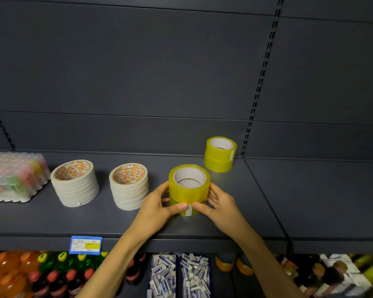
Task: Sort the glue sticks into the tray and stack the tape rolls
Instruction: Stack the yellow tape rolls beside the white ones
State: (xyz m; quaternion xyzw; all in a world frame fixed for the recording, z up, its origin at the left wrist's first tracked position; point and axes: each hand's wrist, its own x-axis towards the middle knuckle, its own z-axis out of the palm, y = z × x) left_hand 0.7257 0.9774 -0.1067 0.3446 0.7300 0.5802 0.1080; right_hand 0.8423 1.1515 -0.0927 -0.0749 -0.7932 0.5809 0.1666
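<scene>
On the dark grey shelf (116, 222): we see four stacks of tape and a wrapped pack
Near stack: two glossy yellow tape rolls (188, 190), one on the other, white cardboard cores; a white patterned tab at the front
Left hand (154, 208): our fingers curl round the stack's left side, thumb pressing the lower roll beside the tab
Right hand (219, 206): fingers curl round the right side, thumb meeting the tab likewise
Far stack: two more yellow rolls (220, 154) by the back panel, well apart
White rolls: two stacks of thin matte tapes (74, 182) and (128, 186); orange printing inside the cores, unreadable
Wrapped pack (13, 176): pastel cylinders under clear film, far left
Price tag (86, 245): blue frame, yellow block; writing too blurred to read
Below: trays of small white-and-blue packets (179, 276); bottles either side
</scene>
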